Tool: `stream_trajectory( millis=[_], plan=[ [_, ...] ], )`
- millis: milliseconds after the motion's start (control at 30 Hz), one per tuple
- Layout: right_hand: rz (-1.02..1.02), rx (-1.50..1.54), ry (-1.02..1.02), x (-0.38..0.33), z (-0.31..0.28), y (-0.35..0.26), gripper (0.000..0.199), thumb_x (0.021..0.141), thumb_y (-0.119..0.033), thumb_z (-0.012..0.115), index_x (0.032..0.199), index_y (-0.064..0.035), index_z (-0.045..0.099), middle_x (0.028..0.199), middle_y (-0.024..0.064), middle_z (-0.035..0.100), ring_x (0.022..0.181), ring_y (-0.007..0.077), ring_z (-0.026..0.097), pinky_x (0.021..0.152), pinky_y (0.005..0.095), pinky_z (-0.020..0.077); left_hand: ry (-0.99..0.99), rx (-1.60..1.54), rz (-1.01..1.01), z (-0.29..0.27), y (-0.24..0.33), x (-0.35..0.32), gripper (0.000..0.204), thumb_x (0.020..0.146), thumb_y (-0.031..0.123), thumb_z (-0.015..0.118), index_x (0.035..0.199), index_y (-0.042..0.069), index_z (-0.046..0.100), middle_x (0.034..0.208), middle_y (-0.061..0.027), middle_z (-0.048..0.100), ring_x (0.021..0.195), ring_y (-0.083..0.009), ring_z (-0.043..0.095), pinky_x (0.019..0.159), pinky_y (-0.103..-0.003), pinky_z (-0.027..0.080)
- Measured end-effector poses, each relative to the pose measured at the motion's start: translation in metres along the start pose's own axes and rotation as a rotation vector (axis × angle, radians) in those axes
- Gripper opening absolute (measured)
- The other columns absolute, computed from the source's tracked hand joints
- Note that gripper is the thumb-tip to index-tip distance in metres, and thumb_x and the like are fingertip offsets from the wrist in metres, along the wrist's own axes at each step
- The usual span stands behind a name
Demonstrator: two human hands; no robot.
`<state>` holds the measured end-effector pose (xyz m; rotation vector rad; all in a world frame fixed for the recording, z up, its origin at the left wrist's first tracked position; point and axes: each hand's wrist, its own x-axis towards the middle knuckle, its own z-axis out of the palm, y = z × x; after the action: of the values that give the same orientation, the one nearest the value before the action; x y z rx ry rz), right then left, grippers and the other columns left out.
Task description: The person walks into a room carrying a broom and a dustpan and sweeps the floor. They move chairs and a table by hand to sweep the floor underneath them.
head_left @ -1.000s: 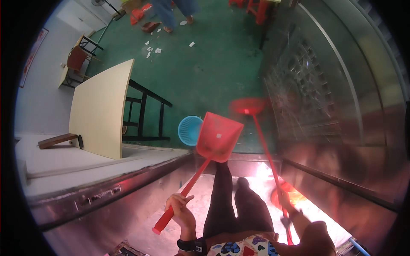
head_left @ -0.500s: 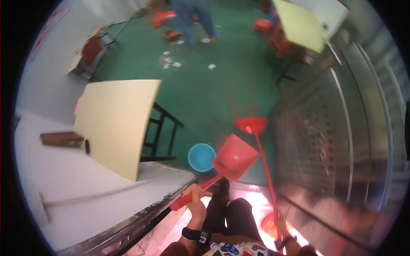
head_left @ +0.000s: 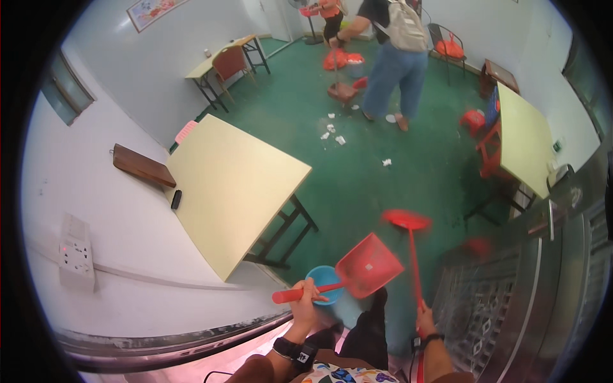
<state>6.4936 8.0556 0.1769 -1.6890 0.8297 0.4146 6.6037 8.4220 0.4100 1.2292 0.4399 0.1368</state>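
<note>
Gripping red dustpan (head_left: 368,266) in closed left hand (head_left: 305,300), broom (head_left: 409,242) in closed right hand (head_left: 424,317); risked clipping blue bucket (head_left: 324,281) or table (head_left: 233,185) nearby.

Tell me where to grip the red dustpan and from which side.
Grip the red dustpan on its long straight handle, near the free end, about where the left hand wraps it now. Come from below and left, the person's side. The handle runs roughly level toward the left, with the wide scoop at its right end, beside the blue bucket. The thin-edged scoop likely offers no good hold.
</note>
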Motion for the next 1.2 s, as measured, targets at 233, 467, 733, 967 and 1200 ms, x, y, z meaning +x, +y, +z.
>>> stream_trajectory(
  millis=[233,467,733,967,1200],
  plan=[
    [-0.093,0.163,-0.01,0.071,-0.051,-0.076,0.043,0.092,-0.01,0.044,0.134,-0.0125,0.042,0.06,-0.0003,0.045,0.038,0.009,0.041,0.032,0.0268,0.0335,0.105,0.021,0.125,0.08,-0.023,0.042,0.034,0.091,0.018,0.053,0.062,0.004,0.044,0.057,-0.0024,0.044,0.049,-0.0094,0.045,0.045,-0.028,0.05],
    [-0.05,-0.011,0.047,-0.062,-0.092,0.12,0.033,0.09,-0.014,0.049,0.122,-0.0081,0.051,0.071,-0.0037,0.05,0.058,0.0047,0.045,0.048,0.0195,0.0361,0.231,0.045,0.155,0.133,-0.036,0.065,0.032,0.092,0.019,0.051,0.064,0.003,0.045,0.061,-0.0036,0.047,0.047,-0.0107,0.046,0.046,-0.027,0.05],
    [-0.215,0.067,-0.006,0.056,-0.089,0.042,0.031,0.09,-0.015,0.05,0.119,-0.0037,0.055,0.063,-0.0015,0.043,0.049,0.0072,0.04,0.041,0.0262,0.0346,0.259,-0.001,0.186,0.158,-0.027,0.079,0.033,0.092,0.019,0.051,0.064,0.007,0.04,0.06,-0.0009,0.041,0.051,-0.0094,0.045,0.048,-0.025,0.05],
    [-0.04,0.017,-0.048,0.116,-0.09,-0.12,0.043,0.091,-0.015,0.049,0.133,-0.0125,0.043,0.064,-0.0006,0.049,0.05,0.007,0.044,0.043,0.0226,0.0372,0.303,0.056,0.181,0.17,-0.014,0.085,0.033,0.091,0.019,0.053,0.064,0.006,0.04,0.062,-0.0019,0.043,0.05,-0.0095,0.045,0.047,-0.026,0.051],
    [-0.368,-0.149,0.044,-0.018,-0.107,0.047,0.041,0.089,-0.013,0.05,0.129,-0.0083,0.045,0.073,0.0069,0.055,0.061,0.0133,0.052,0.056,0.0267,0.0441,0.373,0.047,0.211,0.156,-0.016,0.093,0.033,0.091,0.02,0.054,0.064,0.006,0.04,0.059,-0.0012,0.042,0.049,-0.0106,0.047,0.047,-0.026,0.051]
  ],
)
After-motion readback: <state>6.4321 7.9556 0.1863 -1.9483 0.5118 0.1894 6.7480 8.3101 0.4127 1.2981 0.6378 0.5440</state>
